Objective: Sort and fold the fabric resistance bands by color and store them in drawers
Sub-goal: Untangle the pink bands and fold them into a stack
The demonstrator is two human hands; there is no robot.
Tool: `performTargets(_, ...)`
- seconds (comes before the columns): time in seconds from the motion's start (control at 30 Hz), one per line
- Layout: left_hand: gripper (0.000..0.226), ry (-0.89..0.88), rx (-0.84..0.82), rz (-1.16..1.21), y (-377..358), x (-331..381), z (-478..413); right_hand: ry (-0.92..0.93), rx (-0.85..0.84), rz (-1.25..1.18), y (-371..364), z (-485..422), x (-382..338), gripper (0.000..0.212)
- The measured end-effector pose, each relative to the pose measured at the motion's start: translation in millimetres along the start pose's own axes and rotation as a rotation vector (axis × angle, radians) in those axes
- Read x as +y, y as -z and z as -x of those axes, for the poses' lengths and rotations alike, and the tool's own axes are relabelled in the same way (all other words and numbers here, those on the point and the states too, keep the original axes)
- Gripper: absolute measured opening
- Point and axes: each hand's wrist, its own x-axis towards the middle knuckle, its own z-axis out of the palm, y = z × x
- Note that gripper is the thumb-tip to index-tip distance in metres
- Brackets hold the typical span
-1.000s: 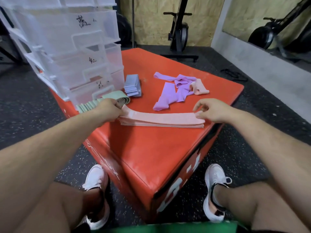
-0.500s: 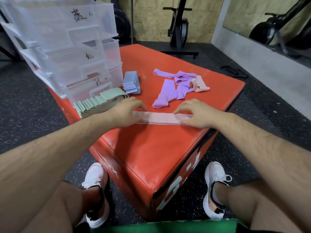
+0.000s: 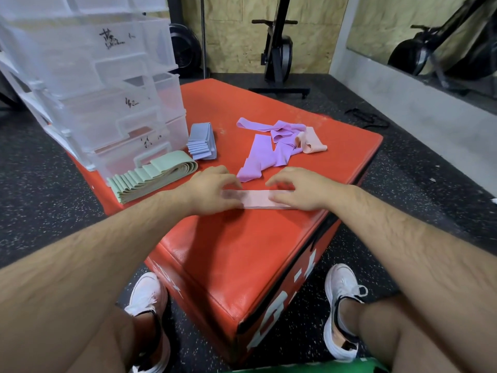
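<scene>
A stack of pink bands (image 3: 257, 199) lies folded on the red box (image 3: 242, 249). My left hand (image 3: 212, 188) presses its left end and my right hand (image 3: 298, 188) rests on its right end, fingers spread and slightly blurred. Behind them lie loose purple bands (image 3: 266, 152) with one loose pink band (image 3: 312, 142) at their right. A folded green stack (image 3: 150, 176) and a folded blue stack (image 3: 201, 145) sit by the clear plastic drawer unit (image 3: 88, 84), whose drawers bear handwritten labels.
The red box stands on a dark speckled gym floor, its near corner between my two white shoes (image 3: 146, 305). An exercise bike (image 3: 277, 55) stands behind, by a plywood wall. A mirror and low ledge (image 3: 419, 103) run along the right.
The long pink stack has been folded shorter. My hands moved together from its far ends and now lie close on the short stack.
</scene>
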Motion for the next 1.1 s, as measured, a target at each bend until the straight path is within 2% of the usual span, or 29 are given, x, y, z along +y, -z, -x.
performTargets(0.1,0.062,-0.051,0.088,0.022,3,21,-22,-0.057,0.123,-0.008,7,0,9,0.035)
performTargets(0.2,0.052,-0.075,0.158,0.029,-2,50,-54,-0.135,0.218,-0.003,12,0,24,0.034)
performTargets(0.3,0.041,-0.088,0.233,0.078,-15,75,-87,-0.294,0.287,0.043,16,0,46,0.037)
performTargets(0.43,0.045,-0.075,0.240,0.086,-35,97,-121,-0.474,0.247,0.105,22,-9,76,0.042)
performTargets(0.6,0.044,-0.092,0.243,0.081,-52,104,-143,-0.546,0.163,0.110,33,-42,95,0.051)
performTargets(0.7,0.043,-0.118,0.240,0.055,-53,94,-144,-0.609,0.125,0.018,35,-56,93,0.058)
performTargets(0.8,0.045,-0.079,0.226,0.076,-47,87,-142,-0.662,0.176,-0.058,29,-56,98,0.066)
performTargets(0.87,0.046,-0.064,0.247,0.095,-41,86,-138,-0.620,0.222,-0.058,33,-48,94,0.059)
performTargets(1.0,0.044,-0.069,0.244,0.131,-30,93,-124,-0.517,0.383,-0.018,44,-29,86,0.023)
performTargets(1.1,0.042,-0.056,0.242,0.198,-24,100,-114,-0.488,0.540,-0.125,54,-11,74,0.015)
